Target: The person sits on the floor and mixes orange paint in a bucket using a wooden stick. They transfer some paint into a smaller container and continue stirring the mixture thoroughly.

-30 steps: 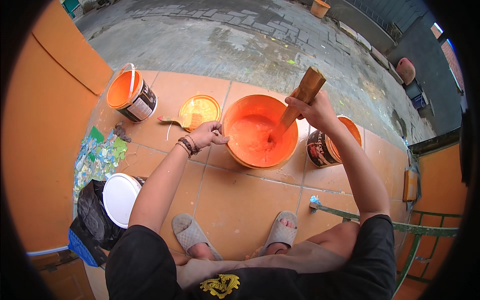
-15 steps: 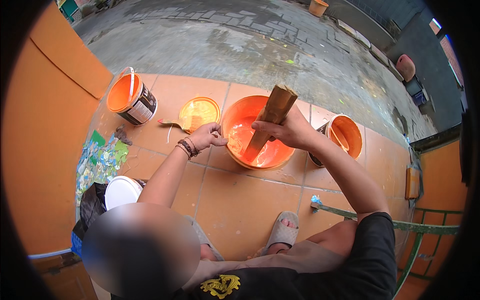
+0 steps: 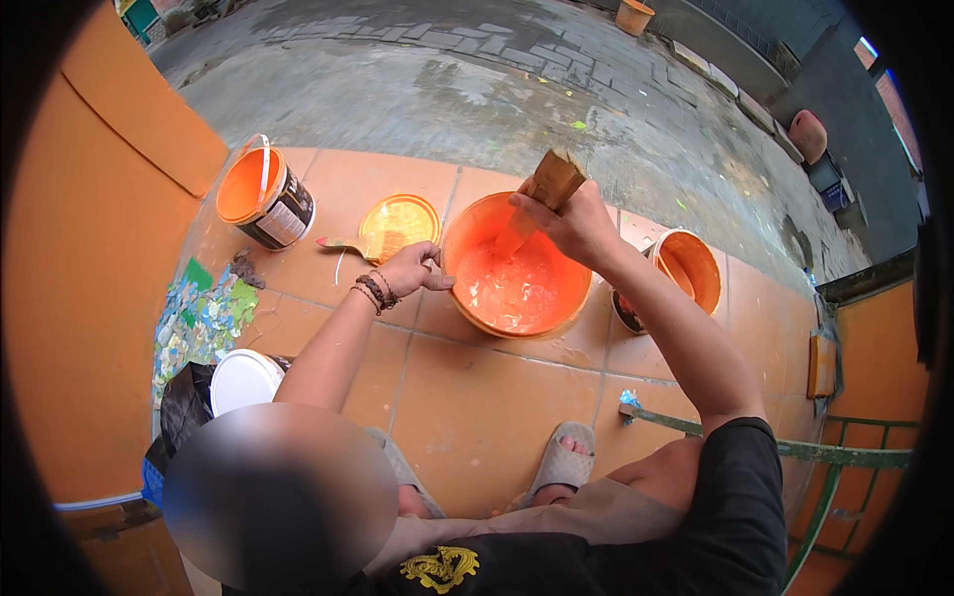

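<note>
Wooden stick: thick, squared, brown; top juts out above the right grip, orange-coated lower end slants down inside the bucket; exact tip lost against the paint.
Right hand: fingers and thumb wrapped around the stick, over the bucket's far right rim.
Bucket: round, orange, wide-mouthed, just below the right grip; glossy orange paint inside.
Left hand: fingers touching the bucket's left rim; cannot tell whether they pinch it.
Left of grips: flat round yellow-orange lid, a red-tipped wooden-handled brush across its near edge; farther off, dark-sided orange-lined pail.
Right of grip: second orange-lined pail, partly behind the forearm; narrow tile gap to the bucket.
Edges: orange tile floor meets grey concrete beyond both grips; tile stretches back from bucket to sandals.
</note>
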Available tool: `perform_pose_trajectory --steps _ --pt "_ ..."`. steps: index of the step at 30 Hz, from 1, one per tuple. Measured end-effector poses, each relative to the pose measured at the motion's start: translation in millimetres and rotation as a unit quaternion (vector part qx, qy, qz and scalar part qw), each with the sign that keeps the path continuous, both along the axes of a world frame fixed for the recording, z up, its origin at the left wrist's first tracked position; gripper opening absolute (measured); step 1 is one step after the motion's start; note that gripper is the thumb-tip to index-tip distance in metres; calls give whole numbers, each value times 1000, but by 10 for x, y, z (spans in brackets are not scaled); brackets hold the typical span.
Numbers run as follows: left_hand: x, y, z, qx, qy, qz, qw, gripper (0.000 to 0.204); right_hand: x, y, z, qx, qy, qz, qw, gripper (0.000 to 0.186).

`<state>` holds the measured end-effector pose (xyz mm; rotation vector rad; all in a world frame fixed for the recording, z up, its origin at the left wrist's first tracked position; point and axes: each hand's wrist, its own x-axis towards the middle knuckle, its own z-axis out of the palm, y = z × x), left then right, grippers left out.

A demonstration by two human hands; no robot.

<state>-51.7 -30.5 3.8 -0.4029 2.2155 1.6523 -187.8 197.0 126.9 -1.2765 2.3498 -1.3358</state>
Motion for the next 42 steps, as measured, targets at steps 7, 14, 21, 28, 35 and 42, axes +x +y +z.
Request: perform_pose_trajectory --steps 7,14,21,28,35,42 --pt "10 35 170 -1 -8 -4 1000 31 341 97 113 76 -129 76 986 22" --pt "-20 -1 -58 4 26 20 999 41 -153 445 308 121 -169 -48 977 26" --pt "-21 -5 -30 -31 23 7 999 39 -283 107 74 33 -68 -50 996 21" --pt "59 -26 -72 -12 1 24 1000 38 176 114 209 66 -199 42 977 23" --pt "22 -39 -136 -38 22 14 999 37 -297 416 223 80 -162 -50 982 25" --pt "-42 14 -53 -29 -17 13 999 40 -252 56 -33 -15 -90 -18 996 23"
